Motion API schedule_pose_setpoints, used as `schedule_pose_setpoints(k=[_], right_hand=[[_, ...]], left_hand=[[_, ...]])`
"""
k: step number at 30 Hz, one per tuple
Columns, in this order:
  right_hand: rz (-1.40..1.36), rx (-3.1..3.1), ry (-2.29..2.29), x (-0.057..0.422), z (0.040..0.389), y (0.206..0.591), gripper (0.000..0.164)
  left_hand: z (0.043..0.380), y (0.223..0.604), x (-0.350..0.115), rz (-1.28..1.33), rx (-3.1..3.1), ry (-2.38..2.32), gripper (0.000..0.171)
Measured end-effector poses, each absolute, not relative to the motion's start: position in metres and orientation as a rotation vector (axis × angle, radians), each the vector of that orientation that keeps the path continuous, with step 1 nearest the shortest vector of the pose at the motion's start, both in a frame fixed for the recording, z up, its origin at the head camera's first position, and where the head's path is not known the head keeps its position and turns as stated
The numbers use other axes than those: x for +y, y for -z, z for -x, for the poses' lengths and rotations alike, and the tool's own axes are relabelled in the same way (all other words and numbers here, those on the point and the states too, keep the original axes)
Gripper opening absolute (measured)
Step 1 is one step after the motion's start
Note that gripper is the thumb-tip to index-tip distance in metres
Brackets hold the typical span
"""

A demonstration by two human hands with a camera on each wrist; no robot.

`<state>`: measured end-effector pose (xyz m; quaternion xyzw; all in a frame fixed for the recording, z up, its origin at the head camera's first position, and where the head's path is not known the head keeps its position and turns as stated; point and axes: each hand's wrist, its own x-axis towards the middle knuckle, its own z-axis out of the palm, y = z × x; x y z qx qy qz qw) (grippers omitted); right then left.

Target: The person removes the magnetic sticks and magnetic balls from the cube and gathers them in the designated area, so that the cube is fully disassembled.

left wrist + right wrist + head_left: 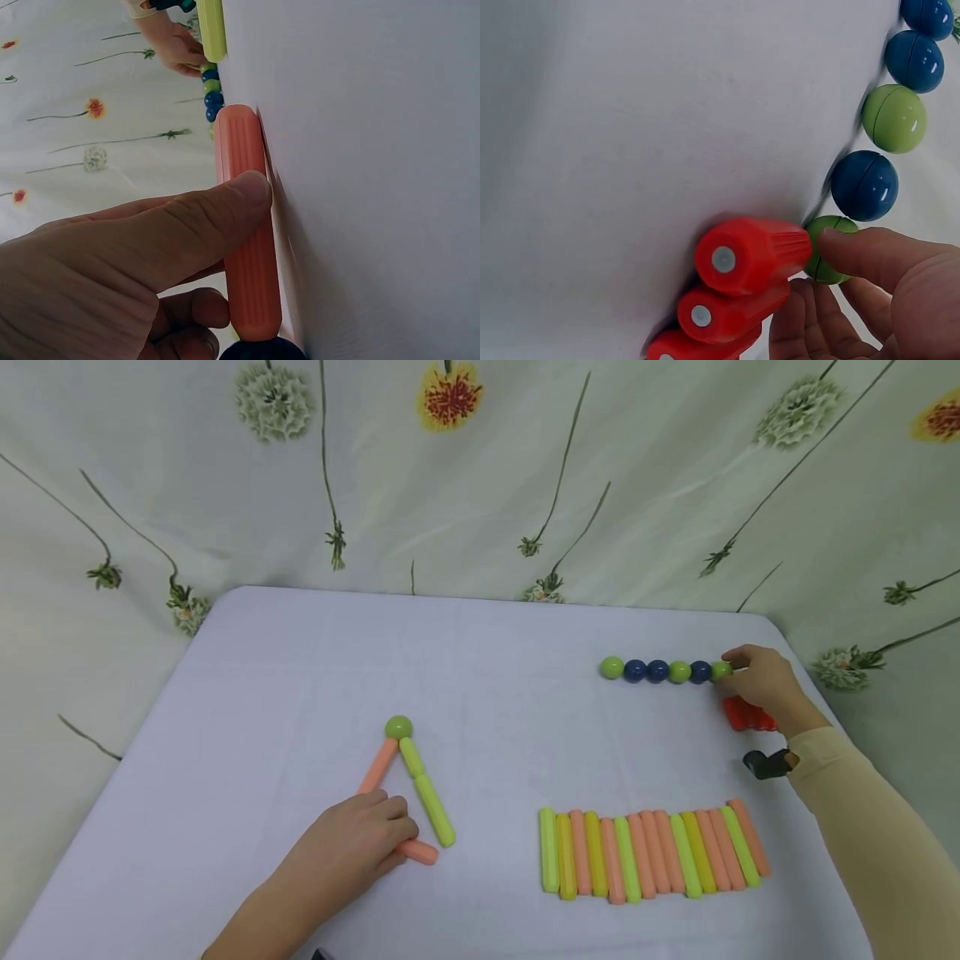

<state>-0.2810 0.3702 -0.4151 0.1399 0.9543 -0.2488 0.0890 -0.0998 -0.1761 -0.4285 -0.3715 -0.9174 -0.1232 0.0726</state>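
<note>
My left hand [352, 839] holds a salmon-coloured ribbed rod [253, 285], thumb on top. In the left wrist view a dark blue ball [262, 349] is at the rod's near end. Beyond that hand, a green ball [398, 727] touches another salmon rod [378, 764] and a line of two yellow-green rods [433, 810], spread like an inverted V. At the far right, my right hand [765, 683] pinches the green ball [831, 255] that ends a row of green and blue balls [657, 671]. Short red rods [754, 255] lie beside its fingers.
A long side-by-side row of salmon, yellow and yellow-green rods [652, 856] lies at the front right of the white table [487, 693]. A flower-print cloth [450, 502] hangs behind the table. Black wrist gear [767, 764] sits below my right wrist.
</note>
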Motion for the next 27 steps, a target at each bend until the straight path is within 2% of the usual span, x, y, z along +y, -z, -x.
schedule_pose_setpoints(k=[27], right_hand=[[-0.396,2.904,0.747,0.377,0.27,0.411,0.05]], left_hand=[[0.098,0.427,-0.176,1.116,-2.725,0.365,0.019]])
